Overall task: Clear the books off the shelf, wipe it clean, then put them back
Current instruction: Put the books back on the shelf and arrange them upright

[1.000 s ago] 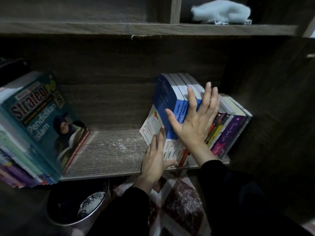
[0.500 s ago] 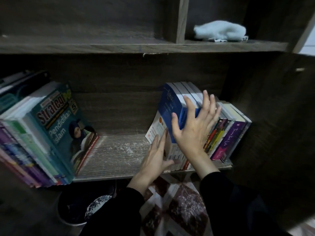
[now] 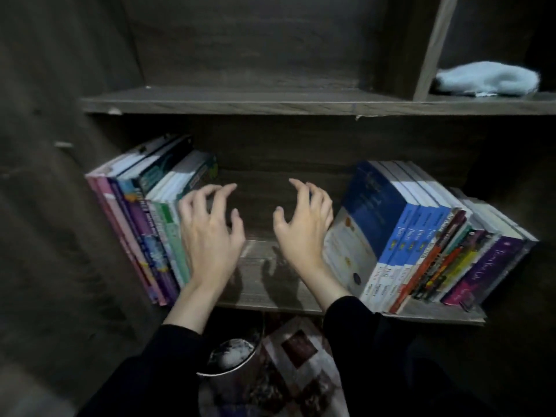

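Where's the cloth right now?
Head view, upper right: the pale blue cloth lies on the upper shelf, right of the upright divider, above the right-hand books.

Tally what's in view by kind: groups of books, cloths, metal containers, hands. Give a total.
Groups of books: 2, left group and right group
Cloths: 1, pale blue cloth
Metal containers: 1, metal container
Hands: 2, left hand and right hand
Total: 6

Left books are leaning left at the shelf's left end; right books are leaning right. Bare shelf is showing between them. Pale cloth is lying one level above.
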Motion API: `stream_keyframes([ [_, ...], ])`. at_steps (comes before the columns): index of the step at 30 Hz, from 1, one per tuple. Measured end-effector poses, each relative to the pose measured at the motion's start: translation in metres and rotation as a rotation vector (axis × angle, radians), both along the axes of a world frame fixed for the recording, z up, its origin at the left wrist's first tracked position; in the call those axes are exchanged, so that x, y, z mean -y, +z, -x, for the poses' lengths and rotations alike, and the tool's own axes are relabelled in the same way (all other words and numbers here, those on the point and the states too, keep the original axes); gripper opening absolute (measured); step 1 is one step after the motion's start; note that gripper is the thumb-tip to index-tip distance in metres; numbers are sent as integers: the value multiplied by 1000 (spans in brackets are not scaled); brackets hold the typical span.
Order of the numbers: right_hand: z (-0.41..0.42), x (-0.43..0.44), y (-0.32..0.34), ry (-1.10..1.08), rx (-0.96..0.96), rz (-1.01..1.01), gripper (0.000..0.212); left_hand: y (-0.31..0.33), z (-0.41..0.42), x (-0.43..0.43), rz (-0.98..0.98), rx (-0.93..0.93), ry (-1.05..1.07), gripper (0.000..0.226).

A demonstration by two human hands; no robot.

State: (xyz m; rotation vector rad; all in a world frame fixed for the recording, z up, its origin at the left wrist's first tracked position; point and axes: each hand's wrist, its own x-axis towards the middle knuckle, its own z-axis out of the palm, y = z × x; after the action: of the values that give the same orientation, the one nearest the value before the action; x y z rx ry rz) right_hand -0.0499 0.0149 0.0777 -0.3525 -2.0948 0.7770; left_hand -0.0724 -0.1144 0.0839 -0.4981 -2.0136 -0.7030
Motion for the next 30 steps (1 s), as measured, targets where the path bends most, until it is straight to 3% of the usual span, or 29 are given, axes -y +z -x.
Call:
stream_keyframes([
  [4,22,43,5,233,120,54,54,7,12,53,50,-22,184,40],
  [10,44,100,20,525,283,-96,74,4,23,96,85,119,345,48],
  [18,48,108,31,559,414,-282,73,1,24,96,175,154,322,55],
  [20,45,102,32,557,412,-250,70,4,23,90,167,163,288,52],
  [23,38,87,33,636,463,-15,65,6,17,82,118,289,105,59],
  [27,33,76,37,648,411,118,49,-20,7,70,-115,593,-330,96],
  [30,33,73,43,574,457,36,71,-46,10,60,-53,757,-298,116],
])
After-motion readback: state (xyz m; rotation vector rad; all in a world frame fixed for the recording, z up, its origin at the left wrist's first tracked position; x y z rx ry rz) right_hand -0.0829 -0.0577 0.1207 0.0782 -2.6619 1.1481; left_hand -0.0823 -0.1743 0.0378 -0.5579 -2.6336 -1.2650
